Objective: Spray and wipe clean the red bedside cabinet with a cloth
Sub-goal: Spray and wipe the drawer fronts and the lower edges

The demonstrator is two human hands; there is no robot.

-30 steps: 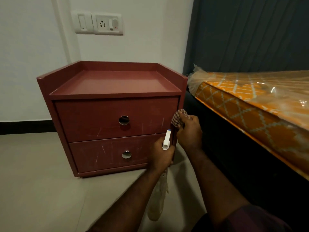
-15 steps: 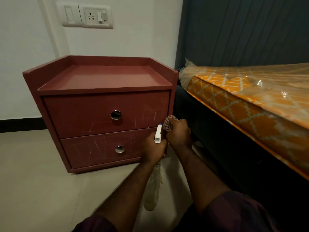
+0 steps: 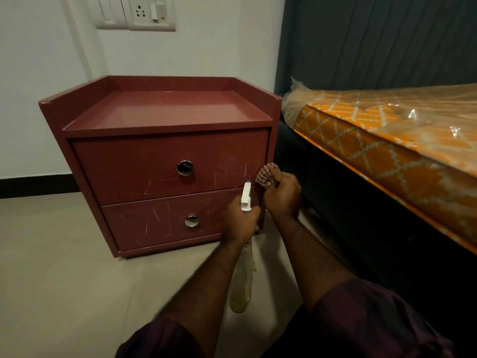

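Red laminate: the bedside cabinet (image 3: 165, 151) is noted on the pale tiled floor (image 3: 59, 267), its back to the white wall (image 3: 38, 73) and its right side just beside the dark bed frame (image 3: 335, 202).

Both hands are placed at the cabinet's near right corner. The right hand (image 3: 282, 195) is closed round a bunched checked cloth (image 3: 267, 174), which is held against the right front edge at about the height of the seam between the upper drawer (image 3: 154, 164) and the lower drawer (image 3: 154, 223). The left hand (image 3: 240, 223) is gripped round the neck of the spray bottle (image 3: 244, 277). The bottle's long axis is roughly upright, with the white nozzle head above the fist and the pale body hanging below, toward the near floor. Which way the nozzle faces cannot be told.

From the cloth, nearly all of the cabinet lies left and far: both scratched drawer fronts and the rimmed top. The cloth hand is judged the nearer one to the front faces.

Room: open floor is available left and near. On the right, the gap to the bed is narrow and in shadow, so the right panel is judged awkward to reach.
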